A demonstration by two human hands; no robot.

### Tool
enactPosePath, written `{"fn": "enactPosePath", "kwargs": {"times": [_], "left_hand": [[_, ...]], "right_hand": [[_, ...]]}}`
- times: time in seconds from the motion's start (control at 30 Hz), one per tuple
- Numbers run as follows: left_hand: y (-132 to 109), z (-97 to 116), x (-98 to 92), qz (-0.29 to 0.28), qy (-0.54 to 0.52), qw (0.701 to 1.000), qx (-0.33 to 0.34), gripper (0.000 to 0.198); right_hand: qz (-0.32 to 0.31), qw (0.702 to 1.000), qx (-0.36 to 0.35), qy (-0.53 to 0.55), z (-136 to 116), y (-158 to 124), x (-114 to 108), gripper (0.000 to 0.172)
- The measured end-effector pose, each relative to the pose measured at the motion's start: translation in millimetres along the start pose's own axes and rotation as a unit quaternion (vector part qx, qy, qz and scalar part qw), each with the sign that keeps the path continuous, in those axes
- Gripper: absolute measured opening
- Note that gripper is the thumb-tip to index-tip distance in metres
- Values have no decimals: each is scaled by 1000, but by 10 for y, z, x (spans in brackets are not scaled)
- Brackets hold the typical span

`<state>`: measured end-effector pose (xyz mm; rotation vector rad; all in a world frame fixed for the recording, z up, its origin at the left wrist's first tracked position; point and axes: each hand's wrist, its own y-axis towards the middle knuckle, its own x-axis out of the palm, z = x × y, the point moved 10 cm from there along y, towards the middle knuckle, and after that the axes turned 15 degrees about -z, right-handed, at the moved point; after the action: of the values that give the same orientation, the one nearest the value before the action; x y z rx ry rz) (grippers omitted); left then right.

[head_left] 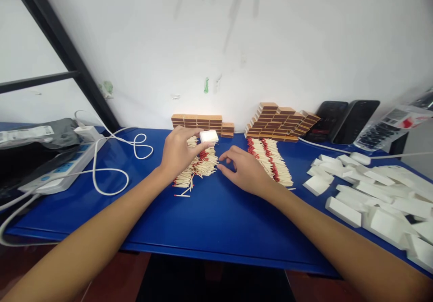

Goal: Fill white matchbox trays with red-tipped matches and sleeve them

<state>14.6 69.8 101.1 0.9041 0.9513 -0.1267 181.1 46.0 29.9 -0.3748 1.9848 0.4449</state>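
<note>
My left hand [180,151] is closed on a small white matchbox tray [209,136], pinched by its end between thumb and fingers. The tray is above a heap of loose red-tipped matches [204,166], part of which my hand covers. At the right edge of that heap is my right hand [241,169], fingers curved, thumb and index slightly apart, with nothing visible between them. Behind my right wrist lies a second bank of matches [270,157] in rows. A few stray matches [182,195] lie in front of the left heap.
Brown matchboxes [198,121] are stacked along the wall, with a taller stack [275,124] farther right. Many white trays [379,189] are piled at right, near two phones [353,121] and a plastic bottle [382,128]. A power strip [64,167] with looping white cables occupies the left.
</note>
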Motion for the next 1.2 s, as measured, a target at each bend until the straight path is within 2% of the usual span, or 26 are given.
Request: {"fn": "enactPosePath", "kwargs": {"times": [0.2,0.63,0.87,1.1,1.2], "left_hand": [[-1,9,31,-7,9,1000,0,32],[-5,-25,103,-39,15,999,-22,31],[4,-108,115,-40,10,999,-30,32],[4,-136,188,-67,11,997,-27,39],[1,-89,230,-80,10,997,-5,42]], "right_hand": [[-25,998,47,-14,40,76,114,7],[-20,999,26,9,53,82,84,13],[31,998,-39,31,4,0,-84,14],[95,993,-69,32,-3,-85,-357,14],[112,990,-76,33,2,-104,-419,13]]}}
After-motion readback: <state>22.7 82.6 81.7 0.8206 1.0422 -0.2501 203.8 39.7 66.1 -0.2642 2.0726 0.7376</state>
